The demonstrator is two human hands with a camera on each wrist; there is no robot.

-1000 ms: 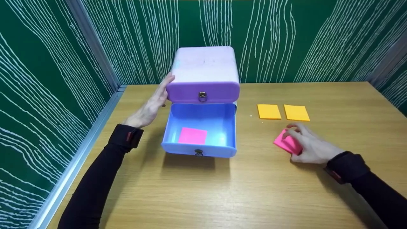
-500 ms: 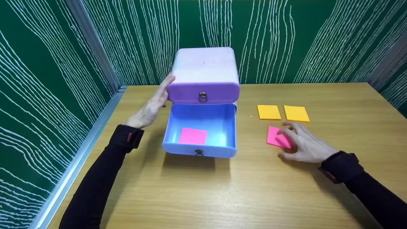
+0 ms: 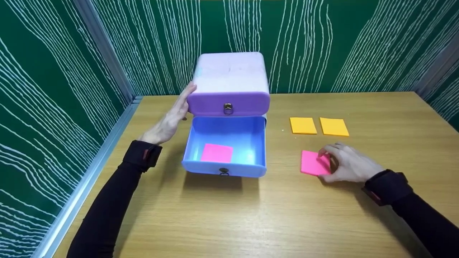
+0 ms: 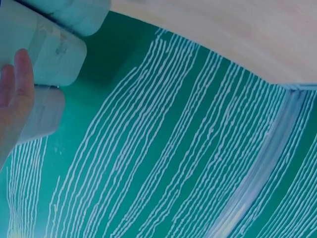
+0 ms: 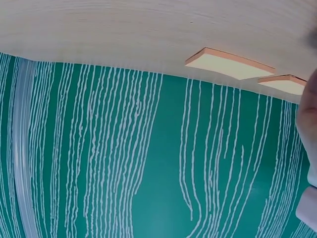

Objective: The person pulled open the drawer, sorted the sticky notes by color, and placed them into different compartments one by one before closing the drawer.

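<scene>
A small drawer unit (image 3: 231,73) with a pale top and a purple upper drawer stands at the centre of the head view. Its blue lower drawer (image 3: 200,168) is pulled out, with a pink sticky note pad (image 3: 217,153) lying inside. My left hand (image 3: 168,122) rests along the unit's left side, fingers extended; the left wrist view shows those fingers (image 4: 24,74) against its wall. On the table to the right lies another pink sticky note pad (image 3: 311,163). My right hand (image 3: 349,163) pinches its right side, thumb at the near corner and curled fingers toward the far edge.
Two yellow sticky note pads (image 3: 303,125) lie side by side behind the right hand. The wooden table (image 3: 222,222) ends at a green wall (image 3: 297,43) with white wavy lines. A metal frame post (image 3: 104,50) rises at the left corner.
The right-hand pink pad has shifted left and turned squarer to the table. My right hand loosened around it, then closed on its right side again. The left hand has stayed in place.
</scene>
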